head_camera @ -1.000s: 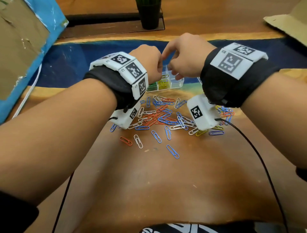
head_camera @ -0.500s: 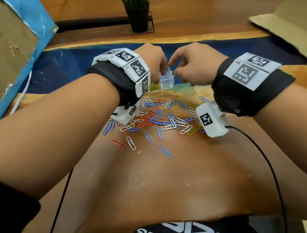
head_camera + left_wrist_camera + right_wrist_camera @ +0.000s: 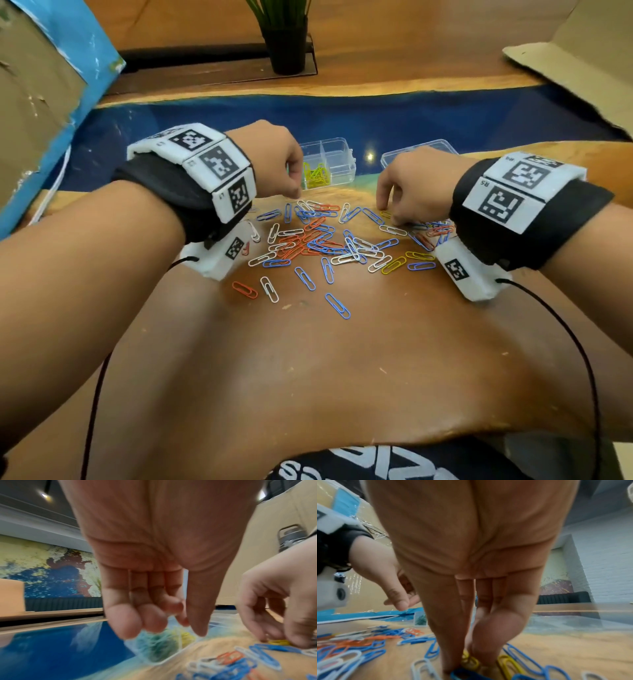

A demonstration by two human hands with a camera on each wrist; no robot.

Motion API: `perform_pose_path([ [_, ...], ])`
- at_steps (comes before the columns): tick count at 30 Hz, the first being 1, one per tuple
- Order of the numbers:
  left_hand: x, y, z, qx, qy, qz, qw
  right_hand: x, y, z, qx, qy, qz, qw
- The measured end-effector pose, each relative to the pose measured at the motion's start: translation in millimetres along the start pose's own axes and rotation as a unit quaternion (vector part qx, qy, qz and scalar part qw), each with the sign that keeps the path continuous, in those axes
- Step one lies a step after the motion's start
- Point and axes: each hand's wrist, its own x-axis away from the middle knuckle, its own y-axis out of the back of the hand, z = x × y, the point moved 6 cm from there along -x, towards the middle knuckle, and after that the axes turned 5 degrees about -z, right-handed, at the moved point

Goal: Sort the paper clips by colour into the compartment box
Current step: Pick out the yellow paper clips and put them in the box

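Observation:
A loose pile of blue, orange, white and yellow paper clips (image 3: 322, 240) lies on the wooden table. Behind it stands the clear compartment box (image 3: 342, 171), holding yellow and green clips. My left hand (image 3: 296, 193) hovers at the box's near left corner, fingers loosely curled and holding nothing; the left wrist view shows this hand (image 3: 171, 628) from below. My right hand (image 3: 388, 214) reaches down onto the pile's right side. In the right wrist view, its thumb and fingers (image 3: 467, 661) pinch a yellow paper clip (image 3: 471, 660) that lies on the table.
A clear lid (image 3: 418, 152) lies to the right of the box. A potted plant (image 3: 286, 44) stands at the back, with cardboard sheets at far right (image 3: 582, 68) and far left (image 3: 34, 85). Black cables (image 3: 565, 325) trail from both wrist cameras.
Both hands have left the box and come down toward the pile. The right hand swung right and dropped onto the clips; the left hand lowered beside the box.

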Motion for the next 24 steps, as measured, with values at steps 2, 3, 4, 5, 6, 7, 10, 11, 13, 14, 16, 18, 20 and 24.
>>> perform_pose_path([
  [2, 5.8, -3.4, 18.3, -0.010, 0.031, 0.012, 0.999, -0.1, -0.3, 2.0, 0.008, 0.002, 0.008, 1.000],
  [3, 8.5, -4.8, 26.5, -0.016, 0.043, 0.011, 0.999, 0.1, 0.0, 3.2, 0.011, 0.004, 0.009, 1.000],
  [4, 11.3, -5.5, 34.1, -0.023, 0.053, 0.008, 0.998, 0.4, 0.4, 4.3, 0.013, 0.007, 0.008, 1.000],
  [5, 13.8, -7.0, 40.9, -0.030, 0.060, 0.007, 0.998, 0.8, 0.9, 5.4, 0.016, 0.010, 0.006, 1.000],
  [6, 16.1, -8.3, 46.4, -0.035, 0.068, 0.008, 0.997, 1.1, 0.9, 6.1, 0.018, 0.013, 0.006, 1.000],
  [7, 17.6, -9.9, 51.5, -0.037, 0.074, 0.012, 0.996, 1.1, 0.7, 6.4, 0.021, 0.015, 0.005, 1.000],
  [10, 21.4, -12.6, 59.4, -0.035, 0.080, 0.028, 0.996, 1.5, 0.4, 6.0, 0.021, 0.015, 0.007, 1.000],
  [11, 22.2, -13.0, 60.7, -0.032, 0.078, 0.034, 0.996, 1.5, 0.5, 5.5, 0.014, 0.014, 0.008, 1.000],
  [13, 24.3, -12.2, 62.2, -0.023, 0.074, 0.050, 0.996, 1.2, 2.0, 3.1, -0.005, 0.007, 0.010, 1.000],
  [14, 26.0, -11.9, 62.3, -0.015, 0.069, 0.064, 0.995, 0.9, 3.4, 1.3, -0.016, 0.002, 0.007, 1.000],
  [16, 30.7, -12.6, 63.4, 0.003, 0.064, 0.105, 0.992, 1.2, 7.1, -2.2, -0.043, -0.006, -0.002, 0.999],
  [18, 35.4, -14.8, 67.4, 0.008, 0.058, 0.140, 0.988, 2.1, 9.5, -5.6, -0.070, -0.008, -0.005, 0.997],
  [20, 41.2, -17.3, 71.4, 0.004, 0.053, 0.153, 0.987, 3.9, 10.6, -9.5, -0.101, -0.014, -0.001, 0.995],
  [24, 48.1, -22.3, 71.2, -0.028, 0.037, 0.150, 0.988, 4.0, 11.4, -18.7, -0.133, -0.038, -0.003, 0.990],
])
